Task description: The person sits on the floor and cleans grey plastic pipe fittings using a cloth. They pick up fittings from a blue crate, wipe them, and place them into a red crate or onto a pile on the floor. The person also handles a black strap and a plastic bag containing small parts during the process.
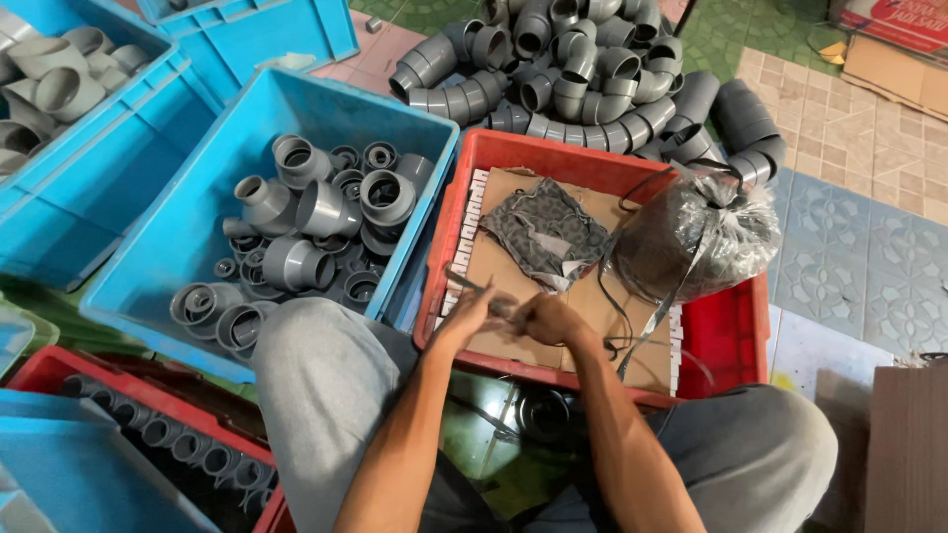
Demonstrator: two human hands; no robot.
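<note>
My left hand (464,308) and my right hand (546,318) meet over the near edge of a red crate (726,331). Both pinch a thin dark strap (484,292) that runs between them; motion blur hides the exact grip. The crate holds a sheet of cardboard (513,266), a patterned cloth (545,229) and a clear plastic bag (691,237) full of grey fittings, tied with dark straps. Loose strap ends (632,336) trail from the bag across the cardboard toward my right hand.
A blue crate (197,247) of grey pipe reducers sits left of the red one. Another blue crate (89,178) with larger fittings is at far left. Grey pipe elbows (583,69) are heaped on the tiled floor behind. My knees (316,365) frame the near edge.
</note>
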